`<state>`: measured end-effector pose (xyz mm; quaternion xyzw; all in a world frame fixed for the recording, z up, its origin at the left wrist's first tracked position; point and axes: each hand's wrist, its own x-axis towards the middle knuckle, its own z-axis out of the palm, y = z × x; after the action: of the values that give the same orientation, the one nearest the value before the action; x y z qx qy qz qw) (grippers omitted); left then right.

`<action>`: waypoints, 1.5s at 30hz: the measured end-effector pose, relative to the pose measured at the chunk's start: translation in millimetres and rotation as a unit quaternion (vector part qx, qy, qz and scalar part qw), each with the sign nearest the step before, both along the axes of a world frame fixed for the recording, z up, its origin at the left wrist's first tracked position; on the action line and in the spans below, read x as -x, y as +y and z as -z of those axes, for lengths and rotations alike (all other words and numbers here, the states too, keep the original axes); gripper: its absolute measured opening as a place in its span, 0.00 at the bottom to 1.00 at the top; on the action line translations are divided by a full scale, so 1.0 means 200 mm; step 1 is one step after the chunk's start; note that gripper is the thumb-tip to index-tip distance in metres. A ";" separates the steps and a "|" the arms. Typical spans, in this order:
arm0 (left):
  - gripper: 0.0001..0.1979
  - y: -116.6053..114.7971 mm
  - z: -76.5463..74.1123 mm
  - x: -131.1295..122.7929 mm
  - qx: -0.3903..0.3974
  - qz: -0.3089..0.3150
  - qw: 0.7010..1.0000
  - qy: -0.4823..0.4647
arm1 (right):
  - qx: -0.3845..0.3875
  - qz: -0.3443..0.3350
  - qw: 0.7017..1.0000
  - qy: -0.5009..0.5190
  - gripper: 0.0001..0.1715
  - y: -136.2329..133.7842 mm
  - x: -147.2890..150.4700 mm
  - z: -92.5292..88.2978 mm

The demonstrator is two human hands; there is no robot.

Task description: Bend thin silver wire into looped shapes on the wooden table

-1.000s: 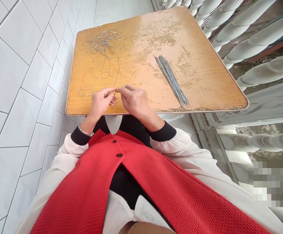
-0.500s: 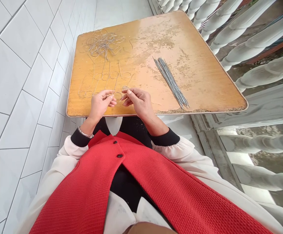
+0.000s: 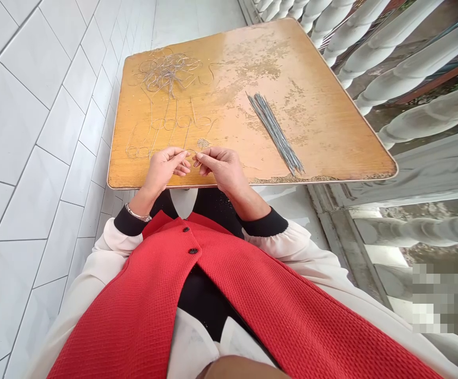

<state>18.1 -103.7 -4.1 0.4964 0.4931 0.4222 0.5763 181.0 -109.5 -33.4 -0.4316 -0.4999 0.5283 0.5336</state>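
Near the front edge of the table, my left hand [image 3: 165, 167] and my right hand [image 3: 224, 166] almost meet. Both are closed, thumb against forefinger, on a thin wire [image 3: 190, 152] that shows as a small loop between the fingertips. Its ends are hidden in the fingers. Just beyond my right fingertips lies a small patch of tiny bits [image 3: 202, 142], too fine to name. Several thin wire pieces with looped ends [image 3: 169, 124] lie spread on the wood beyond my left hand.
A tangled heap of thin wire [image 3: 169, 71] sits at the far left of the wooden table [image 3: 229, 100]. To the right lies a bundle of straight grey rods [image 3: 275, 131]. A tiled wall [image 3: 35, 158] runs along the left, a white balustrade [image 3: 406, 68] along the right.
My right hand has moved a little left and down, closer to my left hand. Less of the wire loop shows now, and the patch of tiny bits is in fuller view.
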 end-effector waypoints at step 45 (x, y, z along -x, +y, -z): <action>0.08 0.09 -0.06 -0.02 -0.018 -0.006 1.000 -0.005 | 0.085 -0.021 0.987 0.131 0.15 0.09 -0.01 -0.04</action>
<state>22.7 -86.4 8.4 0.5016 0.4856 0.4365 0.5675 182.5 -92.3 -25.9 -0.3923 -0.3875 0.6319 0.5446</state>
